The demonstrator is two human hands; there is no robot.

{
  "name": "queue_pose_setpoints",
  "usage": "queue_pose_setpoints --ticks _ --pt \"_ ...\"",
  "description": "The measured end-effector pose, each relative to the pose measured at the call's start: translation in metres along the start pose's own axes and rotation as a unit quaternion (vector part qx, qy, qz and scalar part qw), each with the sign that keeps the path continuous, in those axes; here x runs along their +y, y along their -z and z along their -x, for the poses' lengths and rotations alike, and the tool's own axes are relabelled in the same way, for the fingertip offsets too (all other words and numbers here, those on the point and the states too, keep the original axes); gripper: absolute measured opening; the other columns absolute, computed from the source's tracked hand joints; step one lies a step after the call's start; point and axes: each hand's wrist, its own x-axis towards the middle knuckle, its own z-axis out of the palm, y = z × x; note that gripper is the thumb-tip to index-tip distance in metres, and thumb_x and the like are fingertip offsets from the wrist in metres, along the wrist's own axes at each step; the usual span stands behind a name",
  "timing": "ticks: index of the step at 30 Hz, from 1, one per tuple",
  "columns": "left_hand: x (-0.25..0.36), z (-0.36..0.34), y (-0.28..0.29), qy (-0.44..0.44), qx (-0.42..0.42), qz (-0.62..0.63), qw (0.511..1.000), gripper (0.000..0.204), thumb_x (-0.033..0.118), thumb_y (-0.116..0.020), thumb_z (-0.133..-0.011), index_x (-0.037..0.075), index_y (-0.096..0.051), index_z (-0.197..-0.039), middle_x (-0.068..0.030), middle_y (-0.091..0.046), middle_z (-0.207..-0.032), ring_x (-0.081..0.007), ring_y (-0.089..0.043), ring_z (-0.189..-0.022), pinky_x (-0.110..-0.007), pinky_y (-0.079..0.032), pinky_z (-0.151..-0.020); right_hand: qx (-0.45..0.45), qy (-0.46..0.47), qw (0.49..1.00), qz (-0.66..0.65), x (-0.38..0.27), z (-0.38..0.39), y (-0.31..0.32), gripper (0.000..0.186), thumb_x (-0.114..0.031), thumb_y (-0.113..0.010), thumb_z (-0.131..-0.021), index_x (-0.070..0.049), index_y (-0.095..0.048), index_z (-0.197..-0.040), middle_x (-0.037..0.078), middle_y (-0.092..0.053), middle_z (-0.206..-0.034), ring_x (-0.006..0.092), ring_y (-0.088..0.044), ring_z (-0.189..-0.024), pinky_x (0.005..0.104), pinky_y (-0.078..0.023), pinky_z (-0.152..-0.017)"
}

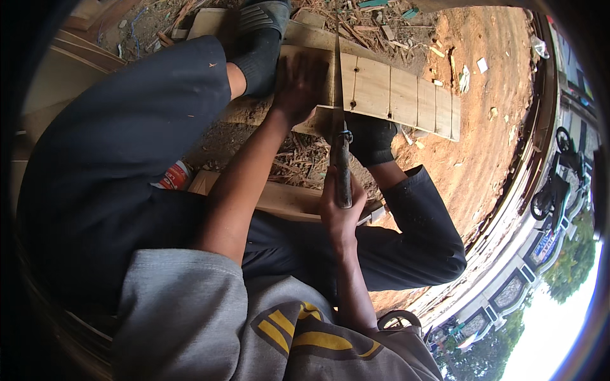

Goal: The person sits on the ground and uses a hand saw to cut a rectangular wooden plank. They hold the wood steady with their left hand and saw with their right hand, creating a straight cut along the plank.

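Note:
A pale wooden board [400, 95] lies across in front of me, marked with several dark crosswise lines and a few small dark holes. My left hand [300, 82] rests flat on its left part, fingers stretched out and partly in shadow. My right hand [343, 202] is closed around the worn grey handle of a handsaw [340, 70]. The narrow blade points away from me and crosses the board just right of my left hand. Whether its teeth are inside the wood I cannot tell.
My left foot [259, 47] in dark footwear presses near the board's left end; my right foot [372, 138] is by its near edge. Another plank [289, 198] lies nearer me. Wood scraps [381, 32] litter the soil. A red-and-white can [175, 176] stands by my left leg. Motorbikes [553, 184] are far right.

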Motion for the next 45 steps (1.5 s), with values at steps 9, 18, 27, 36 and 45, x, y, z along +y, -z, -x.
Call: queue_pose_setpoints --ticks 9,18,27,36,45 --pt "-0.006 -0.001 -0.009 0.009 0.079 0.0 0.997 0.078 0.02 -0.069 -0.069 0.001 -0.038 -0.138 -0.0196 -0.04 -0.139 -0.0445 -0.037 -0.128 -0.064 -0.028 -0.102 0.005 0.014 0.999 -0.039 -0.014 -0.026 -0.017 0.02 -0.011 -0.056 -0.091 0.004 -0.057 -0.078 0.003 -0.047 -0.055 0.0057 -0.043 -0.057 0.0284 -0.038 -0.051" --pt "-0.004 0.0 -0.007 -0.002 0.053 -0.024 0.998 0.082 0.023 -0.071 -0.067 0.003 -0.038 -0.14 -0.021 -0.037 -0.142 -0.0446 -0.03 -0.134 -0.07 -0.022 -0.104 -0.007 0.01 0.998 -0.069 -0.019 -0.063 -0.017 0.023 -0.014 -0.056 -0.093 0.003 -0.057 -0.077 -0.002 -0.045 -0.058 0.0039 -0.038 -0.057 0.0258 -0.034 -0.05" --pt "-0.001 -0.005 -0.003 -0.001 0.046 -0.025 0.999 0.078 0.02 -0.067 -0.07 0.003 -0.038 -0.14 -0.0217 -0.04 -0.142 -0.0428 -0.033 -0.133 -0.069 -0.023 -0.104 0.025 0.052 0.998 -0.026 0.008 -0.019 0.0 0.019 -0.011 -0.057 -0.093 0.003 -0.059 -0.08 -0.001 -0.051 -0.062 0.0042 -0.048 -0.06 0.0247 -0.038 -0.052" --pt "-0.006 0.004 -0.002 -0.007 0.058 0.009 0.998 0.085 0.019 -0.072 -0.064 0.003 -0.037 -0.14 -0.0223 -0.039 -0.139 -0.0448 -0.033 -0.132 -0.068 -0.024 -0.103 0.002 -0.018 0.994 -0.106 0.003 -0.018 -0.007 0.025 -0.017 -0.058 -0.094 0.002 -0.056 -0.077 -0.003 -0.044 -0.059 0.003 -0.037 -0.057 0.0249 -0.031 -0.049" --pt "-0.005 -0.004 0.005 0.009 -0.002 0.037 0.999 0.085 0.017 -0.072 -0.064 -0.001 -0.037 -0.139 -0.0228 -0.038 -0.14 -0.0454 -0.031 -0.132 -0.068 -0.023 -0.103 -0.029 -0.012 0.994 -0.105 -0.012 -0.065 -0.014 0.021 -0.013 -0.057 -0.093 0.003 -0.058 -0.079 -0.002 -0.048 -0.06 0.0034 -0.045 -0.059 0.0241 -0.035 -0.051"
